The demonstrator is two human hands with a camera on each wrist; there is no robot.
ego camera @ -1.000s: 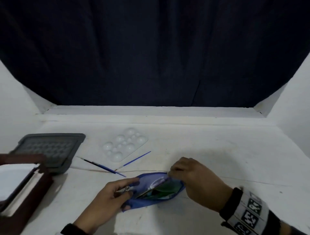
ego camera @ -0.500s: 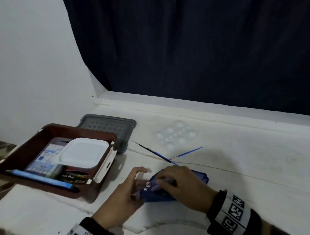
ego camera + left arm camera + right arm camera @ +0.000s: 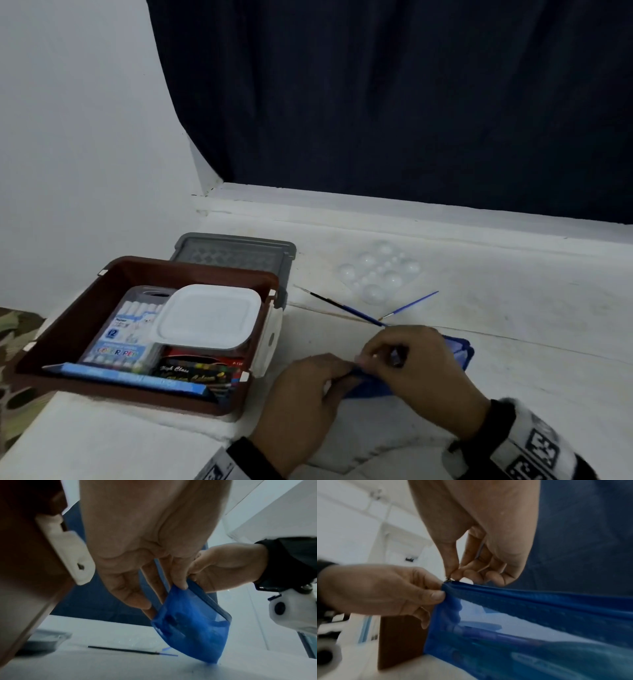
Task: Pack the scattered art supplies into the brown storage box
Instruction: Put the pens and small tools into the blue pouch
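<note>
Beside the brown box (image 3: 191, 274), the left hand (image 3: 305, 397) pinches the soft, floppy blue pouch (image 3: 530, 628) corner; the right hand (image 3: 421, 370) pinches its zipper pull.

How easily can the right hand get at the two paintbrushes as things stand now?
Probably not at once: the right hand pinches the zipper of the blue pouch. The paintbrushes lie uncovered just beyond it, so the path looks free after release.

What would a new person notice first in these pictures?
First, the two hands at the front of the table: the left hand pinches one end of a blue zip pouch while the right hand pinches its zipper pull. To their left stands the open brown storage box, already holding supplies. Behind the hands lie two thin paintbrushes and a clear palette.
</note>
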